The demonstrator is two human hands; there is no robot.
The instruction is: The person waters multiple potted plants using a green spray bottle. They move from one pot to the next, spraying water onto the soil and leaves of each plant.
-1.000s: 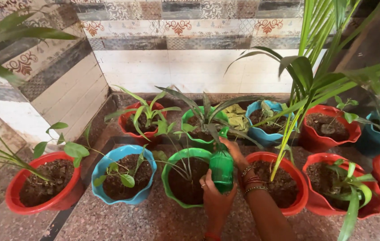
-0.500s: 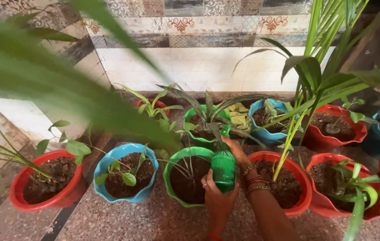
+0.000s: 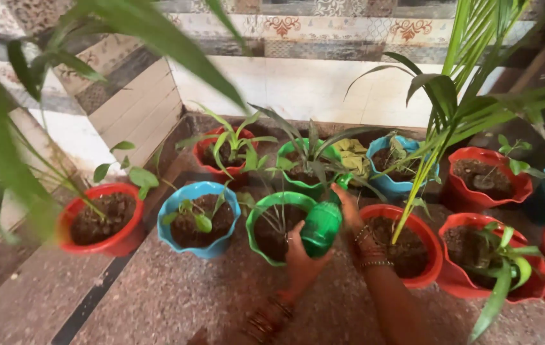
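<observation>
A green plastic spray bottle (image 3: 322,223) is held tilted over a green pot (image 3: 261,211) with a thin-leaved plant. My left hand (image 3: 299,260) cups the bottle's base from below. At the bottle's neck, my right hand (image 3: 351,209) grips near the nozzle; bangles circle that wrist. The nozzle points toward a second green pot (image 3: 298,182) behind.
Plastic pots of soil and small plants stand in two rows on a speckled stone ledge (image 3: 176,306): red pot (image 3: 103,220), blue pot (image 3: 199,217), red pot (image 3: 406,252), red pot (image 3: 486,265). A tall palm (image 3: 458,96) overhangs the right. Tiled walls form a corner behind.
The view has shifted left and tilted, so the pots sit further right and up. The bottle is tilted more. Both hands keep their hold on it.
</observation>
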